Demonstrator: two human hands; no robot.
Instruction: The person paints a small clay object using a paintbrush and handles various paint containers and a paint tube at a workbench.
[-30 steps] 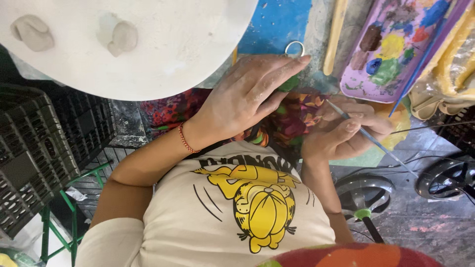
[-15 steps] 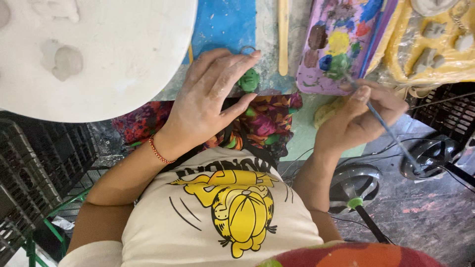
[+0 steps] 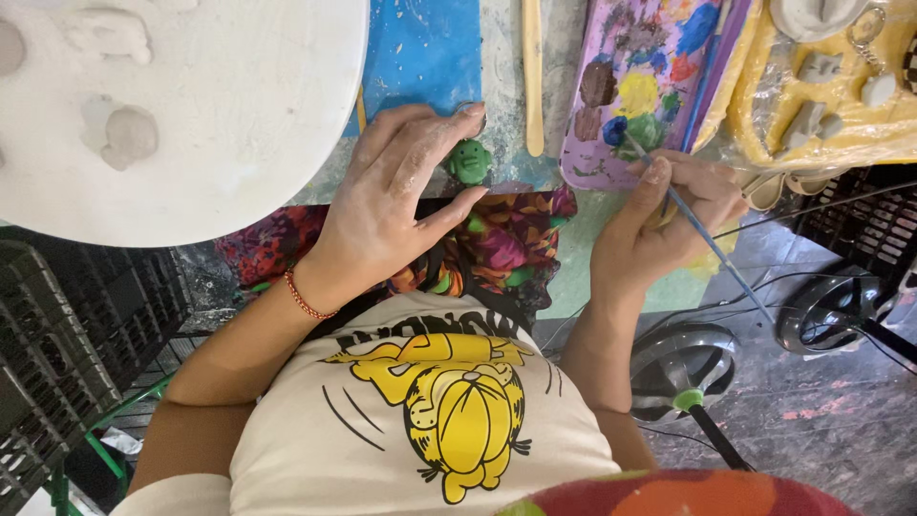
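My left hand (image 3: 396, 196) holds a small green painted figure (image 3: 470, 161) between thumb and fingertips at the edge of the paint-stained blue table (image 3: 420, 57). My right hand (image 3: 669, 215) grips a thin blue paintbrush (image 3: 712, 244), its tip dipping into the green and blue paint on the purple palette (image 3: 638, 86). A red bead bracelet (image 3: 304, 298) circles my left wrist.
A round white board (image 3: 229, 115) with pale clay shapes lies at the left. A wooden stick (image 3: 532, 72) rests on the table. A yellow tray (image 3: 831, 105) with unpainted figures is at the right. Black crates (image 3: 67, 344) and fans (image 3: 683, 368) stand below.
The view has shifted, bringing the table nearer. My left hand now pinches the green figure. My right hand has brought the brush tip up into the palette's paint.
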